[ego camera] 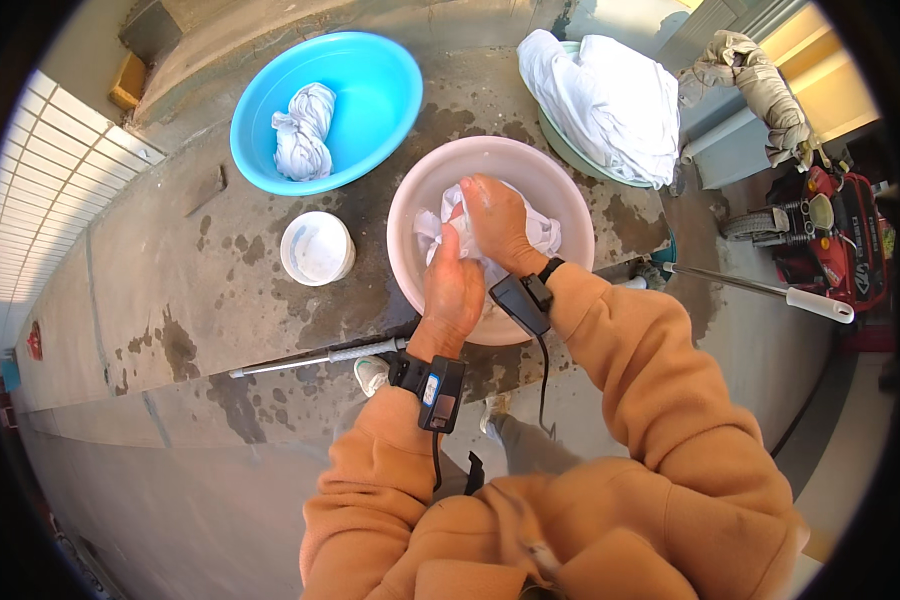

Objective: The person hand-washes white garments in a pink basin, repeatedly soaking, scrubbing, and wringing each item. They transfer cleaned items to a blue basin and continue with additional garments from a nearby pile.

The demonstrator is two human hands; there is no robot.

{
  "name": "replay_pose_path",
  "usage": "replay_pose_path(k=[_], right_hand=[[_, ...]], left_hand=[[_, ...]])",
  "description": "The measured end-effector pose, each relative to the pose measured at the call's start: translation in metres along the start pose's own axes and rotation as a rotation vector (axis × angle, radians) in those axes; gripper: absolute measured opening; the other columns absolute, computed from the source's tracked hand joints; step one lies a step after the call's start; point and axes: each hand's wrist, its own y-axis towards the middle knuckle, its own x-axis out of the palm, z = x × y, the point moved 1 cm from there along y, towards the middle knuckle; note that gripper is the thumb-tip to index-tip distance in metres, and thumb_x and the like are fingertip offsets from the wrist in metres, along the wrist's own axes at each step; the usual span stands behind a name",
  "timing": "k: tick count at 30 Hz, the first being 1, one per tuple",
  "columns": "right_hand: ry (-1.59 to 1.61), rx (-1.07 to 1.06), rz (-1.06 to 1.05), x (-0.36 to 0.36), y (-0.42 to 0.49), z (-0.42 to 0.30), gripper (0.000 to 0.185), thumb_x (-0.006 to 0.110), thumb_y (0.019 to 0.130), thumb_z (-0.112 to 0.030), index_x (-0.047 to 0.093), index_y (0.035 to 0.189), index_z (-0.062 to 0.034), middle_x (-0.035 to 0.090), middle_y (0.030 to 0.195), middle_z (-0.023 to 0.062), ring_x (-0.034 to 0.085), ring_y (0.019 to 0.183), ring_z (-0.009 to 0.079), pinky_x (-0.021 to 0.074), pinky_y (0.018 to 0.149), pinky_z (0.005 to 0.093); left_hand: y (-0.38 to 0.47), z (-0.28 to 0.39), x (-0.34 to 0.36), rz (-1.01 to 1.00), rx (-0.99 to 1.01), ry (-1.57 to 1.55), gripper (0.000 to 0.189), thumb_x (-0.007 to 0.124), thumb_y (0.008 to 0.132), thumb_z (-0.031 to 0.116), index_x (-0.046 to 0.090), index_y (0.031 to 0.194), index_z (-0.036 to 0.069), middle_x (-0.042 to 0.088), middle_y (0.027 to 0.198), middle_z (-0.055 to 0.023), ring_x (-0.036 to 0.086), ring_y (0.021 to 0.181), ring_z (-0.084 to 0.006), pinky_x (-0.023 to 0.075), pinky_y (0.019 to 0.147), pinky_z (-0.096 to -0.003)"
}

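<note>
Straight before me a pale pink plastic basin stands on a wet concrete ledge. Crumpled white cloth lies bunched inside it. Over the basin my left hand grips part of the cloth, thumb pointing up. My right hand is closed on the same cloth just beyond, the two hands nearly touching. Much of the cloth is hidden under my hands. A black device is strapped to my left wrist, and another black device to my right; each has a cable.
A blue basin holds twisted white cloth. Beside it stands a white tub. A green basin is heaped with white fabric. One metal pole lies at the ledge edge; another handle juts right, near a red motorcycle.
</note>
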Motion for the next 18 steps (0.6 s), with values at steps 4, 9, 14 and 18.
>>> replay_pose_path(k=[4,9,14,18], right_hand=[[-0.067,-0.253,-0.062,0.012,-0.023,0.008,0.026,0.055,0.09,-0.023,0.054,0.071,-0.0056,0.058,0.068,0.0187,0.059,0.066,0.0367,0.0457,0.06,0.0444],[0.002,-0.075,-0.041,-0.018,0.031,0.04,0.029,0.052,0.094,-0.024,0.053,0.072,-0.0056,0.057,0.069,0.0138,0.057,0.063,0.0277,0.0441,0.062,0.0363],[0.57,0.192,-0.281,-0.024,0.023,0.04,0.023,0.053,0.095,-0.025,0.054,0.091,-0.0033,0.055,0.083,-0.0006,0.047,0.076,0.0079,0.0412,0.068,0.0244],[-0.137,-0.17,-0.274,-0.006,-0.023,0.01,0.013,0.054,0.091,-0.02,0.055,0.1,-0.0103,0.061,0.078,0.0152,0.062,0.073,0.0318,0.0475,0.067,0.0394]], left_hand=[[0.003,0.0,-0.004,-0.011,0.369,0.067,0.053,0.025,0.103,0.039,0.033,0.141,0.003,0.041,0.143,-0.0094,0.038,0.131,-0.0217,0.0246,0.112,-0.0364],[0.009,-0.007,-0.014,-0.219,0.131,-0.092,0.055,0.028,0.102,0.042,0.035,0.14,0.002,0.04,0.144,-0.01,0.036,0.132,-0.0256,0.0243,0.112,-0.0393],[0.02,-0.006,-0.026,-0.032,0.125,-0.186,0.054,0.036,0.1,0.044,0.04,0.135,0.002,0.05,0.134,-0.0113,0.048,0.123,-0.0251,0.0365,0.103,-0.0398],[0.017,-0.017,-0.017,0.353,0.094,0.027,0.053,0.048,0.096,0.046,0.046,0.127,0.003,0.058,0.113,-0.0084,0.059,0.097,-0.0194,0.0486,0.081,-0.0312]])
